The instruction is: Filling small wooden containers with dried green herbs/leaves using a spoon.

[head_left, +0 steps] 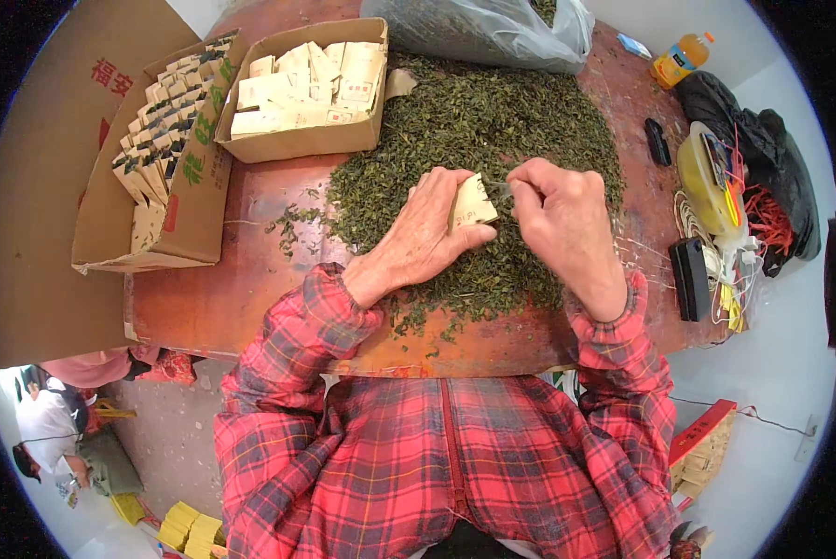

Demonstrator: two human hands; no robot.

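My left hand (422,226) is closed round a small cream paper packet (472,201), thumb along its lower edge and fingers behind it. The packet's opening faces right, with dark leaf bits at it. My right hand (567,216) is in a pinch just right of the packet. A short, thin greyish piece (498,189) reaches from its fingertips to the packet's opening; its kind is hard to make out. Beneath both hands spreads a wide heap of dried green leaves, like loose tea (520,116), on the reddish table (278,312).
A carton (190,210) of upright packets with dark tops stands at left, beside a smaller box (311,142) of flat packets. A clear plastic bag (474,35) lies behind the heap. At right are an orange drink bottle (682,60), a yellow tub (702,182) and a black case (689,278).
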